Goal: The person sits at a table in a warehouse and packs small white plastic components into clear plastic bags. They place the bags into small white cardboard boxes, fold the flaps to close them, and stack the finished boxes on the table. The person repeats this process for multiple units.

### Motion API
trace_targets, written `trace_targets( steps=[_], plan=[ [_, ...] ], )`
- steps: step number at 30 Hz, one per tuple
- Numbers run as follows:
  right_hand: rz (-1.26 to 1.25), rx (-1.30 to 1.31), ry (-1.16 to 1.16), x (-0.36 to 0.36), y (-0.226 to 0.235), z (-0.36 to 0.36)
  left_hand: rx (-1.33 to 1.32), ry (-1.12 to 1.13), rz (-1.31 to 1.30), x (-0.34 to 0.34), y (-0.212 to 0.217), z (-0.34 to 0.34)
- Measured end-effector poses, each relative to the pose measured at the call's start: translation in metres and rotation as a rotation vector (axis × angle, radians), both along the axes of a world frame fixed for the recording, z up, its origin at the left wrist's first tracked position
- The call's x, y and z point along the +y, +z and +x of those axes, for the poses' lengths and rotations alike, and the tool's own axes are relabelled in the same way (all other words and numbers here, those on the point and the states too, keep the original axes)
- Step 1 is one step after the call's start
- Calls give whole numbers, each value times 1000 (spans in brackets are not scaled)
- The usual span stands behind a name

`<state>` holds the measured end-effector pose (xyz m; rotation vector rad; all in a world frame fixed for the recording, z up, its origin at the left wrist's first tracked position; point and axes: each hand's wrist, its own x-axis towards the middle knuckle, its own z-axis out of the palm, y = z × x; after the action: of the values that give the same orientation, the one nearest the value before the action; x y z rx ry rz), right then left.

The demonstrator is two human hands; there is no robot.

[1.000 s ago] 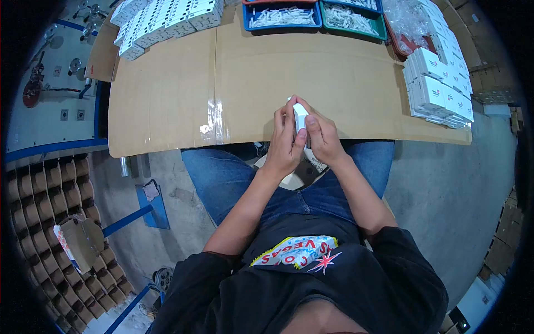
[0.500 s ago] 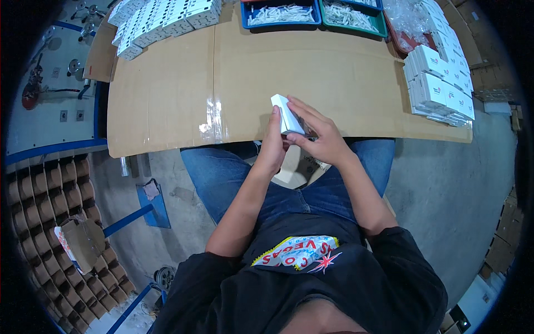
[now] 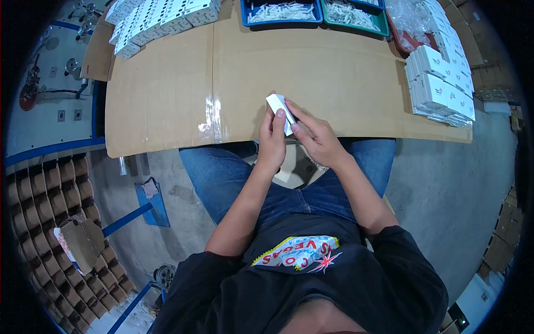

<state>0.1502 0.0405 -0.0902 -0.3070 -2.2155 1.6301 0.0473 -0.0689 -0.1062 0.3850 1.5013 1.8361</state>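
Shifts white box (image 3: 276, 104) slightly left, gripping it between left hand (image 3: 272, 142) and right hand (image 3: 322, 141); seems still mid-handling, not set down.

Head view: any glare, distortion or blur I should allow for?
In the head view, bright glare on the clear tape, left of the left hand; fisheye bending along the near edge of the cardboard sheet; black corners; no obvious motion blur on the white box or right hand.
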Motion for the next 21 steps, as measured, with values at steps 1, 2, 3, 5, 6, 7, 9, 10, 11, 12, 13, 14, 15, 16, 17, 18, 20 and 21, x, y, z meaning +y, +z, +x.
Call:
trace_targets(
  steps=[1, 2, 3, 5, 6, 7, 9, 10, 11, 12, 13, 14, 15, 16, 17, 18, 20, 21],
  plan=[
    [62, 6, -1, 0, -1, 0, 7, 9, 21, 0, 1, 0],
    [125, 13, -1, 0, -2, -1, 42, 7, 19, 0, 0, 0],
    [187, 19, -2, 0, -2, -1, 78, 4, 17, -1, 0, 1],
    [185, 13, 2, -1, 0, -1, 109, 17, 18, -1, -1, 2],
    [184, 9, 3, -2, 1, -2, 104, 32, 21, 0, -1, 4],
    [204, 17, 2, -2, 0, -2, 99, 44, 24, 0, 0, 6],
    [244, 33, 1, -2, -3, -2, 108, 33, 5, -1, -1, 7],
    [230, 30, 6, -2, -3, -3, 113, 29, -3, -1, -1, 7],
    [216, 26, 11, -3, -3, -3, 121, 29, -2, -2, -3, 7],
    [201, 23, 16, -3, -3, -3, 128, 29, -1, -2, -4, 7],
    [185, 25, 20, -3, -3, -4, 136, 30, -1, -2, -4, 6],
    [169, 26, 25, -3, -3, -4, 143, 37, 3, -1, -4, 6],
    [152, 28, 29, -3, -3, -4, 150, 44, 7, 0, -2, 6],
    [65, 20, 45, -1, -6, -4, 157, 51, 12, 1, -2, 5],
    [-22, 11, 61, 4, -9, -3, 142, 50, 23, 1, -2, 4],
    [-109, 3, 77, 7, -11, -3, 128, 48, 34, 2, -2, 1],
    [-277, 50, 25, 8, -10, -5, 145, -8, 19, 0, -1, -3],
    [-361, 74, -2, 8, -9, -5, 176, -62, -5, -1, 1, -4]
  ],
)
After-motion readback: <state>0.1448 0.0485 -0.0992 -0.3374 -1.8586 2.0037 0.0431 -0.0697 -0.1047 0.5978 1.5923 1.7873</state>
